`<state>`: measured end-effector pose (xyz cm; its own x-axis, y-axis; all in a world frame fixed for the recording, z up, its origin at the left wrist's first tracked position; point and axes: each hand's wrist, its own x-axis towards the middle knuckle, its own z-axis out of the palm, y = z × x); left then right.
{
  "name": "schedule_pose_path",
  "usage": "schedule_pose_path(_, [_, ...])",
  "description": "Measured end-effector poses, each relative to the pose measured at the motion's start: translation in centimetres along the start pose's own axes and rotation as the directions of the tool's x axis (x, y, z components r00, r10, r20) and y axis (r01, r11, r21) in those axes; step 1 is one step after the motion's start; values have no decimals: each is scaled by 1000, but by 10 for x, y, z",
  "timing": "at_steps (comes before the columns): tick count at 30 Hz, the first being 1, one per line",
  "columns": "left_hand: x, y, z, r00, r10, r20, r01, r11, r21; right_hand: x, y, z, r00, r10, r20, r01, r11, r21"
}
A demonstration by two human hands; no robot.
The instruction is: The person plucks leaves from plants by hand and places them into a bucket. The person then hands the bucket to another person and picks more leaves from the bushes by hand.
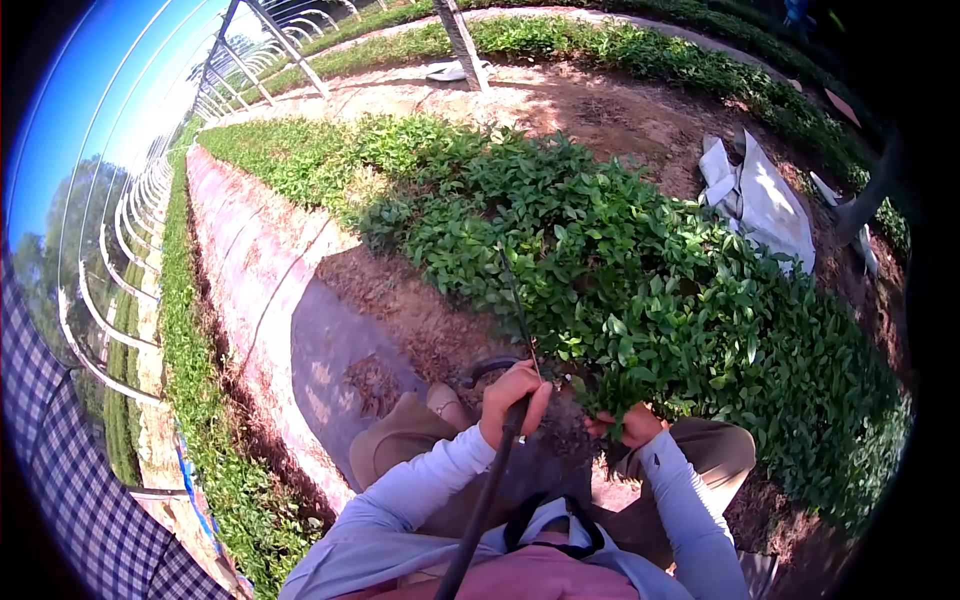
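Note:
My left hand (pixel 515 402) is closed, thumb and fingers pinched around a thin dark stick (pixel 518 308) that slants up in front of the leaves. A thick dark cord (pixel 478 515) runs down from in front of this hand towards my chest. Low at the edge of the bed, my right hand (pixel 638 426) has its fingers curled around leafy stems (pixel 622 388), with leaves covering part of the fingers. The dense green plants (pixel 640 260) stand right beyond both hands. A curved dark object (pixel 490 370) lies on the soil just behind my left hand.
My bent knees flank the hands, and a shoe (pixel 448 405) rests on the soil. White sheeting (pixel 770 205) lies crumpled beyond the bed. A post (pixel 462 45) stands at the back. White hoops (pixel 85 300) line the left, beside a person's checked sleeve (pixel 80 480).

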<state>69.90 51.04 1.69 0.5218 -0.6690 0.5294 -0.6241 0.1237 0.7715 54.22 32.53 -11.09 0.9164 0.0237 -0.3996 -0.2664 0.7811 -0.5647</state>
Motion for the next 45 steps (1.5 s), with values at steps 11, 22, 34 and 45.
schedule_pose_path(11, [2, 6, -15, 999, -14, -32, 14, 1000, 3, 2, 8, 4, 999, 35, -17, -35, 999, -9])
schedule_pose_path(22, [14, 8, -33, 971, 8, -240, 10, 997, 71, 8, 15, -10, 994, 15, -108, -13, 1000, 14])
schedule_pose_path(34, [10, 4, -23, 951, -34, -307, 68, 993, 98, 7, 2, 11, 999, 6, 39, -5, 999, -40])
schedule_pose_path(45, [4, 10, 14, 976, -111, -189, 126, 990, 66, 0, -1, 13, 979, -109, 174, 111, 994, -3])
